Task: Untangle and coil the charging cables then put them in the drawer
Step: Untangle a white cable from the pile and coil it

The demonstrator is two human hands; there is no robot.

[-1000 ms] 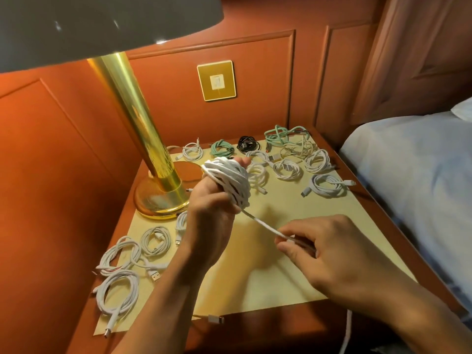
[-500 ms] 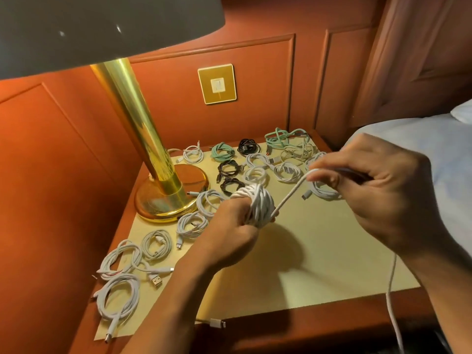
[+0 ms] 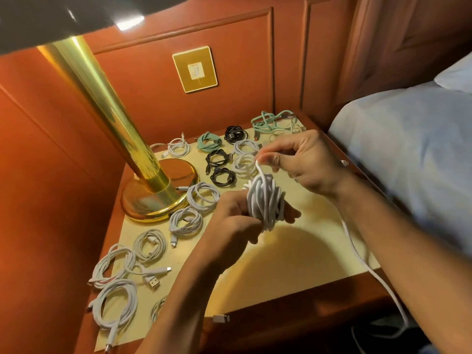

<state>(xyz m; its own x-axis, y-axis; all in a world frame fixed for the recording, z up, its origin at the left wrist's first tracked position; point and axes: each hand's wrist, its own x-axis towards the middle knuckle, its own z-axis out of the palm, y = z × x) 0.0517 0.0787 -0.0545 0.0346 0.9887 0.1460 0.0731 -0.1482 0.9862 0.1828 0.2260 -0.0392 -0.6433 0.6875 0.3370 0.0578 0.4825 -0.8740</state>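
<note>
- Your left hand (image 3: 237,221) grasps the white cable (image 3: 264,200), which is wound into a thick bundle around its fingers. The fingertips (image 3: 291,215) poke out on the bundle's right side.
- You hold the bundle above the middle of the nightstand surface (image 3: 293,256). Its long axis runs from the far side towards the near side, and the wraps lie along that line.
- Your right hand (image 3: 304,162) pinches one strand of the same cable just above the far end of the bundle, between thumb and forefinger. The strand rises nearly straight from the bundle to the pinch.
- The loose tail (image 3: 357,254) comes out from under your right wrist, crosses the near right corner and drops past the front edge. Its end is lost in the dark at the bottom.
- Your right hand partly hides the tangled green pile (image 3: 270,120) at the far right corner.
- Your left forearm covers the lead of a plug (image 3: 221,318) at the front edge.
- Coiled cables (image 3: 117,305) line the left edge, beside the brass lamp (image 3: 112,118).
</note>
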